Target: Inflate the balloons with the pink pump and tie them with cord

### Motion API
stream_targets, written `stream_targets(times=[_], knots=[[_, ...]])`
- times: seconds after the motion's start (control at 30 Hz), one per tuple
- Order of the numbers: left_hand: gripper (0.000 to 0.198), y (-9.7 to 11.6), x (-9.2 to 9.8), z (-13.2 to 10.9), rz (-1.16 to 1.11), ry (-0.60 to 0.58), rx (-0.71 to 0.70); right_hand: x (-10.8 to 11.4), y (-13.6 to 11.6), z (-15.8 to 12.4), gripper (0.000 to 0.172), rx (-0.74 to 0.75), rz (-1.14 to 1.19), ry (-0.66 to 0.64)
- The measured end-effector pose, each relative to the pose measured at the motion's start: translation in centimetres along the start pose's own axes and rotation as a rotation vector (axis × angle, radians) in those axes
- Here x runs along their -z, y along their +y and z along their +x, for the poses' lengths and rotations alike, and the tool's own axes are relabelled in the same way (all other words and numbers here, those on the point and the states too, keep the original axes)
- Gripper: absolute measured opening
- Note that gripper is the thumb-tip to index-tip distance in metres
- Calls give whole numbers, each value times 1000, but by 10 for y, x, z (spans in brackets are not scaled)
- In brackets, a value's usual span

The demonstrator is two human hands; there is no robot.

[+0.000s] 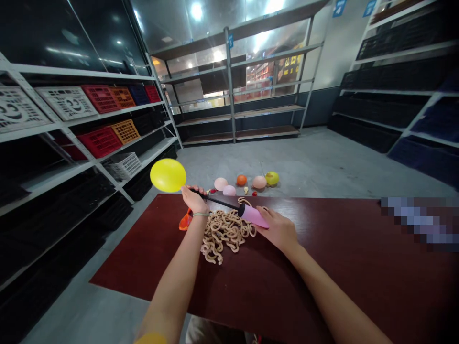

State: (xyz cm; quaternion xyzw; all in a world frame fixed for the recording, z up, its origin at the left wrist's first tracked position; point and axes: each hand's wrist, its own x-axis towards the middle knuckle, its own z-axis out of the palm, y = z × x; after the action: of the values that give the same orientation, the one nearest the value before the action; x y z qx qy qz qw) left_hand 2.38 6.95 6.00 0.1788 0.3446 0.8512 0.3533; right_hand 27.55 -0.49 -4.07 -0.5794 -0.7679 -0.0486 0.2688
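A blown-up yellow balloon (168, 175) stands out past the left end of a pink and black balloon pump (254, 216). My left hand (194, 199) is closed around the pump's nozzle end and the balloon's neck, though the fingers partly hide the join. The pump's pink body is gripped by my right hand (281, 231). Between the two hands the pump's thin black rod shows. Below it on the table lies a heap of beige, curled, rope-like loops (225, 231). Next to my left wrist is a limp, shiny orange piece (185, 221), partly hidden.
Beyond the far edge of the dark red table (340, 248), several balloons lie on the floor, among them an orange one (241, 180) and a yellow one (272, 178). Shelves with crates (100, 142) stand left. A metal rack (229, 86) is at the back.
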Motion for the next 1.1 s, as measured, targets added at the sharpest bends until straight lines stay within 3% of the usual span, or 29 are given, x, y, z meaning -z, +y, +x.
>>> stream_targets(times=[0.2,0.3,0.4,0.57,0.67,0.77,0.9,0.97,1.03,1.1], knots=[[30,-58,5,-65,38,-76,155,-12,-10,-9,57,-21,-10,30],[33,-70,3,-78,64,-129,182,-11,-11,-7,54,-15,8,11],[33,-53,3,-57,121,-120,140,-8,-10,-5,49,5,10,-19],[30,6,10,14,169,-21,39,-9,-15,-2,47,40,25,-21],[32,17,9,31,150,10,0,-12,-17,-2,45,31,44,-12],[32,-5,3,10,101,-2,17,-15,-16,-3,46,-26,19,20],[31,-50,-7,-49,111,-133,118,-16,-13,-6,46,-54,-8,46],[33,-63,-11,-70,105,-173,145,-15,-13,-7,45,-55,-6,51],[33,-64,-10,-75,106,-189,169,-13,-14,-7,45,-39,-4,48],[31,-53,-6,-62,124,-175,173,-12,-15,-6,46,-5,-2,42]])
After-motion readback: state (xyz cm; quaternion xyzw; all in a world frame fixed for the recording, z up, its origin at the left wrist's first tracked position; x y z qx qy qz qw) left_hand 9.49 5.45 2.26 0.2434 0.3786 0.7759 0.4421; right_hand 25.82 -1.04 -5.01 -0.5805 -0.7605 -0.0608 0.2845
